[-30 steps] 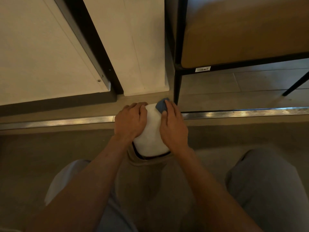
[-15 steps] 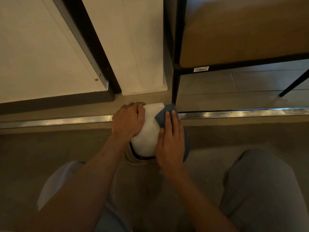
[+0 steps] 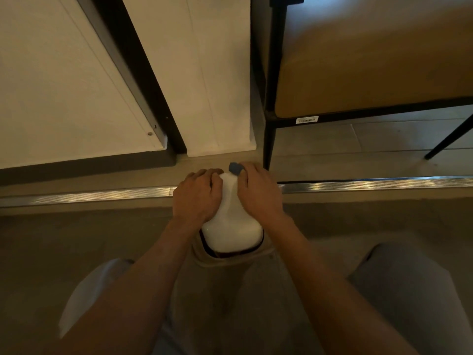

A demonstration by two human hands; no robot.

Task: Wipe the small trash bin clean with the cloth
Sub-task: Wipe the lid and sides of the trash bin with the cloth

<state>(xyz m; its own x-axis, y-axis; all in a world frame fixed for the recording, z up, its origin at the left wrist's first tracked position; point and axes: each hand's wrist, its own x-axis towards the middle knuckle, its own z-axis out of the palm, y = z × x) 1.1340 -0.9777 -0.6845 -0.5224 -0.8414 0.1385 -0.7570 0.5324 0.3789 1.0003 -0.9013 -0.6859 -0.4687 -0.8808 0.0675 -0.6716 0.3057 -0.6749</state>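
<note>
Both hands clasp the white bin (image 3: 231, 226), right hand (image 3: 258, 192) pinching the blue cloth (image 3: 234, 168).

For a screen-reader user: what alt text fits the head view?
Two bare hands hold a small white trash bin: the left hand grips its side, the right hand presses a blue cloth against its far end. A black-framed chair stands behind.

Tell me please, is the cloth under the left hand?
No, the blue cloth pokes out beneath the right hand on the white bin.
</note>
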